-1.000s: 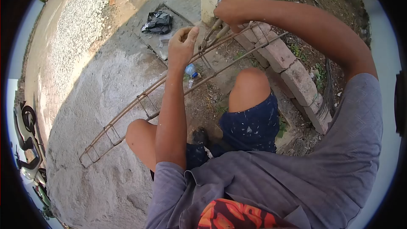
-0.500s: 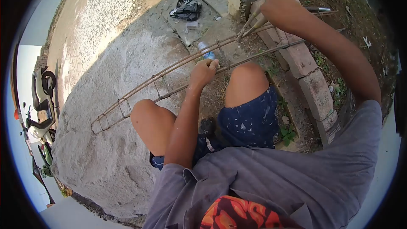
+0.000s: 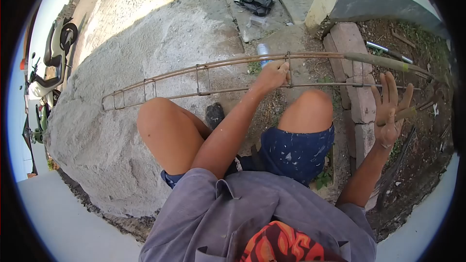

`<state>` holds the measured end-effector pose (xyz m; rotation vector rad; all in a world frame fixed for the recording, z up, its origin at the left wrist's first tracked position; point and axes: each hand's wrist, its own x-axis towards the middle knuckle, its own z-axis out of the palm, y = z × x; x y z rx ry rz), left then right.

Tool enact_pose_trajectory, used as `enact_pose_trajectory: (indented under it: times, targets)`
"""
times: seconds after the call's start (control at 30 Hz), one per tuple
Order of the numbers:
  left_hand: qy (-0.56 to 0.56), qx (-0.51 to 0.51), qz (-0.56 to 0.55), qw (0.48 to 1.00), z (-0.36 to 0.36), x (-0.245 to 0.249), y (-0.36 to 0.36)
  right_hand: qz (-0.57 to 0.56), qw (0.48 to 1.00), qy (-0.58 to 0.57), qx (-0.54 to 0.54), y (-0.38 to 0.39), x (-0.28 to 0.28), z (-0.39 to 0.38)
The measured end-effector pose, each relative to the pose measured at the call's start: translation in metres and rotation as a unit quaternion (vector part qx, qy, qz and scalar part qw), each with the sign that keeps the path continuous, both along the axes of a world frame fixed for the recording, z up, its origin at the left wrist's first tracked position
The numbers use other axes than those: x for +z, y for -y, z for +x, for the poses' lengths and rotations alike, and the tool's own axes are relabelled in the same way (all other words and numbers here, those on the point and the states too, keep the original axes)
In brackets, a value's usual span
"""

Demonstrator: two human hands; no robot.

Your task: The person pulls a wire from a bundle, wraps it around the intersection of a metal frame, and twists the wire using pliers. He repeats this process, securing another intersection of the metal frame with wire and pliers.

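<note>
A long, narrow rebar cage (image 3: pixel 200 92), thin rods tied with square stirrups, stretches across the view in front of my knees. My left hand (image 3: pixel 274 75) is closed round one of its stirrups, between the upper and lower rods. At the cage's right end lies a long two-handled tool (image 3: pixel 378 59), its arms wide apart, one of them running along the upper rods. The end of its other arm sits by the thumb of my right hand (image 3: pixel 391 99), which is open, fingers spread and palm showing.
Concrete blocks (image 3: pixel 361 102) line the right side beneath the cage. A metal tube (image 3: pixel 388 52) lies on the soil behind them. Beyond the cage are a plastic bottle (image 3: pixel 263 54) and a black plastic bag (image 3: pixel 255 1). A grey sand heap (image 3: pixel 111 165) rises at left, near a parked scooter (image 3: pixel 56 63).
My right hand has come down from the far side and opened from its fist. The tool's arms have spread apart over the cage's right end. My left hand still grips the cage.
</note>
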<state>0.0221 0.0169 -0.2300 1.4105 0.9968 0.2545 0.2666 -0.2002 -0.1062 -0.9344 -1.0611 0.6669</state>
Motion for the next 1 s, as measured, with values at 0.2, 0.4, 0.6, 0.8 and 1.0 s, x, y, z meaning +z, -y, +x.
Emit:
enact_pose_trajectory:
  times: [0.2,0.4,0.6,0.8,1.0]
  targets:
    - [0.121,0.053,-0.105,0.986,0.001,0.022,0.003,0.026,0.992,-0.087,0.088,0.014,0.001,-0.015]
    - [-0.002,-0.040,0.142,0.989,-0.023,0.019,-0.006,-0.277,0.958,-0.038,-0.054,0.064,-0.083,-0.023]
    - [-0.007,0.201,0.124,0.972,-0.072,0.061,-0.034,-0.532,0.837,0.116,-0.050,0.098,-0.211,-0.083]
    - [-0.266,0.379,0.356,0.811,-0.158,0.016,-0.069,-0.335,0.907,0.230,-0.114,0.021,-0.178,-0.120]
    - [-0.286,0.362,0.123,0.879,-0.205,0.003,-0.046,-0.318,0.675,0.490,-0.450,-0.041,-0.129,0.014]
